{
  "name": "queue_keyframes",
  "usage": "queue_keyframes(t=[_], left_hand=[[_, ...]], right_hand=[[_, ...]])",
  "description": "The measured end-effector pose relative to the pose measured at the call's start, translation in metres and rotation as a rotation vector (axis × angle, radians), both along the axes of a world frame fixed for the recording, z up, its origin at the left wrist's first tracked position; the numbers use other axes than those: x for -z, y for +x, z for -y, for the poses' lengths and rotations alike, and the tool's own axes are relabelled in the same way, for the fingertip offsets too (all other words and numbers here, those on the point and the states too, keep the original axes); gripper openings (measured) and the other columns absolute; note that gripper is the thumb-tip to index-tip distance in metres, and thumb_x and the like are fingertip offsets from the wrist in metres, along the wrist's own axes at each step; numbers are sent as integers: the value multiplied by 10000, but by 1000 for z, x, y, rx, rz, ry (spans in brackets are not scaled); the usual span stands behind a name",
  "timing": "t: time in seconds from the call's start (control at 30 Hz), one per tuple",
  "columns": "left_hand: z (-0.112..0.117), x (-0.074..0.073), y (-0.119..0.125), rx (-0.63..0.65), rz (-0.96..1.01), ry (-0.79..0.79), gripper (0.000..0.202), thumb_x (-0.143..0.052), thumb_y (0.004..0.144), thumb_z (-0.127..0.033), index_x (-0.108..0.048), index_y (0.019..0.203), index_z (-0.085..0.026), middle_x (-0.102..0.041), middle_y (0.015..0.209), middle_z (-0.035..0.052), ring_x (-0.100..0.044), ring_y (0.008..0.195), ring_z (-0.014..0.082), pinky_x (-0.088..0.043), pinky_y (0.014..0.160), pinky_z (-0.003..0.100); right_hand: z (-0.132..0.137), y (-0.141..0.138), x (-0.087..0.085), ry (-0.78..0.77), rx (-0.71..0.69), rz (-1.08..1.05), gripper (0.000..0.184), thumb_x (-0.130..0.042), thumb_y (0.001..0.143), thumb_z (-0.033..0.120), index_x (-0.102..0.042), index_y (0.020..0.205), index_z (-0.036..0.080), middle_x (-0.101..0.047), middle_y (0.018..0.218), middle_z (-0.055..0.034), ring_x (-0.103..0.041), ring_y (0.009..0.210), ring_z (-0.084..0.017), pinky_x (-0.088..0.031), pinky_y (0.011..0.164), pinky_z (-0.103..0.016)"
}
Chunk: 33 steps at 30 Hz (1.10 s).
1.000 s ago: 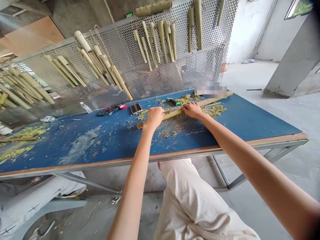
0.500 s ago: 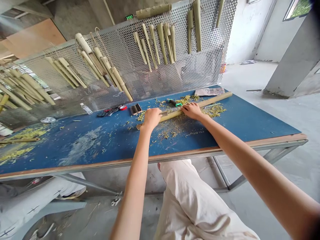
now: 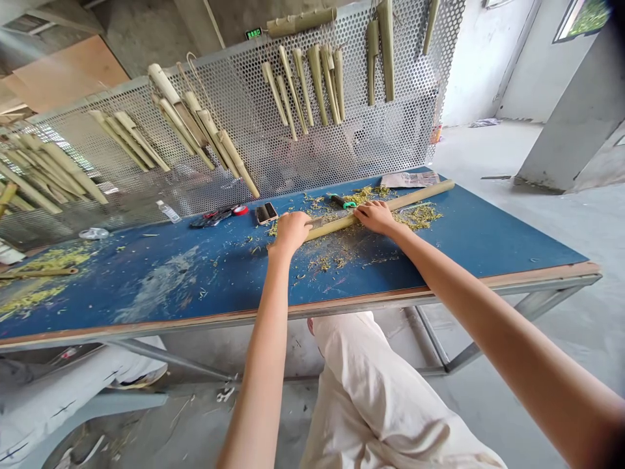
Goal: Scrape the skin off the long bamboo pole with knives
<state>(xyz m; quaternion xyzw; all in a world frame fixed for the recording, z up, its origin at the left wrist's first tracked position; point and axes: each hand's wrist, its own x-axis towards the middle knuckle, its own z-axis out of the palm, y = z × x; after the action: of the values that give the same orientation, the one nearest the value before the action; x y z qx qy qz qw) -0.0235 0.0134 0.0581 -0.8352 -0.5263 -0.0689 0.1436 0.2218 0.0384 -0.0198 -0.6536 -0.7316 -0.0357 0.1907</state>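
Head view: found a bamboo pole [image 3: 332,226] lying aslant on the blue counter [image 3: 498,228], near end partly hidden at the left hand [image 3: 293,229], far end up by the right-hand edge; could not confirm any overhang. Observed the left grip closed around a thin flat tool [image 3: 316,222], apparently a blade, at the pole's upper side; could not make out the cutting edge. Noted the right hand [image 3: 375,215] gripping the pole near mid-length, fingers draped over the top. Advise a low, constant angle and light, even pressure along the pole, with firm downward hold on the right against rolling, and fingers out of the blade's line. Recommend brushing aside the yellowish shavings [image 3: 420,216] for sound seating. Recorded open room toward the counter's near edge and leftward of the left hand. Found less margin on the far side: phone [image 3: 266,213] just beyond the left hand, green-and-black-handled tool [image 3: 342,201] close behind the pole, paper sheet [image 3: 409,179] near the far end, perforated panel [image 3: 390,140] standing behind. Advise caution against knocking any of these.
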Motion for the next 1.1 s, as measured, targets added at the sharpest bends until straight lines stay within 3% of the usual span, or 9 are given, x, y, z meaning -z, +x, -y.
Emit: queue_keyframes(t=[0.23, 0.43, 0.67, 0.9, 1.1], left_hand=[[3, 2, 10, 43, -13, 16, 259, -539, 984, -194, -773, 878, -162, -759, 965, 108, -692, 947, 251, -471, 996, 410], [-1, 0, -2, 7, 15, -13, 181, -617, 949, -235, -774, 874, -185, -759, 919, 93, -693, 933, 259, -490, 948, 393], [-1, 4, 8, 60, 7, -9, 232, -559, 978, -216, -776, 902, -178, -765, 1014, 95, -689, 980, 248, -478, 981, 392], [-1, 0, -8, -22, 51, -52, 172, -623, 945, -237, -760, 852, -192, -759, 932, 91, -693, 976, 263, -495, 953, 383], [0, 5, 7, 31, 11, 0, 229, -553, 980, -216, -766, 899, -192, -762, 993, 86, -685, 996, 247, -458, 1027, 405]], right_hand=[[-1, 0, -1, -23, 3, -7, 531, -264, 1077, 402, -705, 1273, 182, -667, 1348, -138, -532, 1264, -300, -331, 1089, -425], [0, 0, -1, -9, 11, 1, 514, -274, 1079, 396, -708, 1262, 189, -676, 1325, -129, -541, 1255, -291, -327, 1098, -417], [-1, 0, 1, -2, 13, 8, 503, -280, 1082, 395, -705, 1267, 200, -683, 1318, -126, -550, 1246, -293, -341, 1080, -414], [-3, 2, 4, 7, 10, 6, 523, -266, 1079, 417, -716, 1255, 217, -690, 1302, -121, -550, 1228, -291, -342, 1074, -423], [-5, 2, 6, 13, 14, 9, 533, -262, 1071, 417, -720, 1252, 213, -694, 1293, -123, -538, 1238, -301, -337, 1077, -432]])
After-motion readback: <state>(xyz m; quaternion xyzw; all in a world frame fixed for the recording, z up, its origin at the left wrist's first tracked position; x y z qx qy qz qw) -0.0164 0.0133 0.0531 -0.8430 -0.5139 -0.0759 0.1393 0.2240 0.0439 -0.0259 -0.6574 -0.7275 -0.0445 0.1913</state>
